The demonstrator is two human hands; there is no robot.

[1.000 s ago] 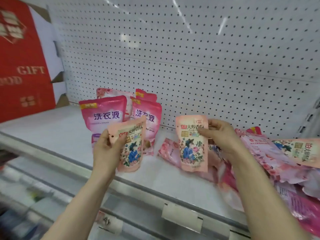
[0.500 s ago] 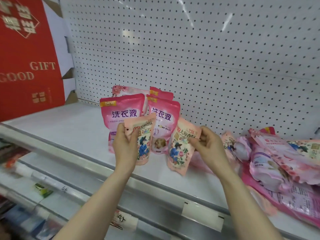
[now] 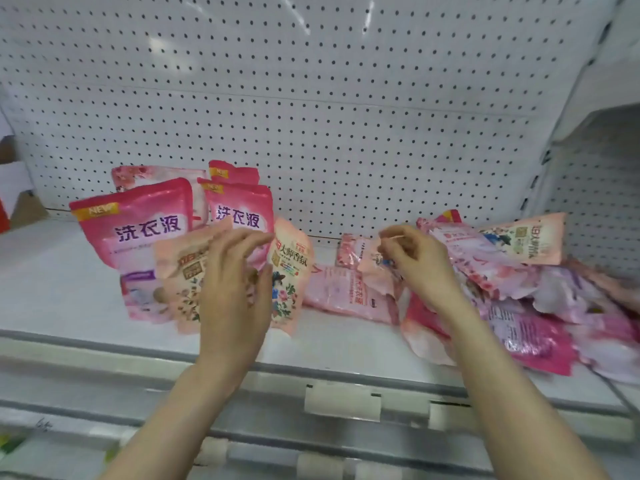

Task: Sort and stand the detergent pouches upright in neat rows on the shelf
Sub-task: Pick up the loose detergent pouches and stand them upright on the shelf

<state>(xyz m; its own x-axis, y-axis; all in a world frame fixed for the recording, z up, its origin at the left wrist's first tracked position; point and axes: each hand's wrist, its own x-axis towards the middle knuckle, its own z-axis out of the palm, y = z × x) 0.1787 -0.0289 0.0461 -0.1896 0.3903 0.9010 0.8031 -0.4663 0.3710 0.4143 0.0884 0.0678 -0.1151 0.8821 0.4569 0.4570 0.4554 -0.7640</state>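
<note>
four glossy pink detergent pouches [image 3: 138, 233] are standing at the left of the shelf [image 3: 52, 289], with two peach floral pouches [image 3: 289, 271] going up in front. a crinkly, slumped heap [image 3: 519, 306] is waiting on the right. the left hand [image 3: 235, 289], fingers loose, is steadying the peach pair, and the right hand [image 3: 415, 261] is pinching a small peach pouch [image 3: 372, 261] from the heap.

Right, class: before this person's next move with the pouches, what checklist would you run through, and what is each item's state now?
1. Upright stance of front pink pouches: ok.
2. Straightness of first peach pouch at the left hand: not ok, tilted.
3. Grip of left hand on it: cannot tell.
4. Free standing of second peach pouch: cannot tell.
5. Pinch of right hand on small pouch: ok.
6. Sorting of right-side pile: not ok, lying jumbled.
</note>
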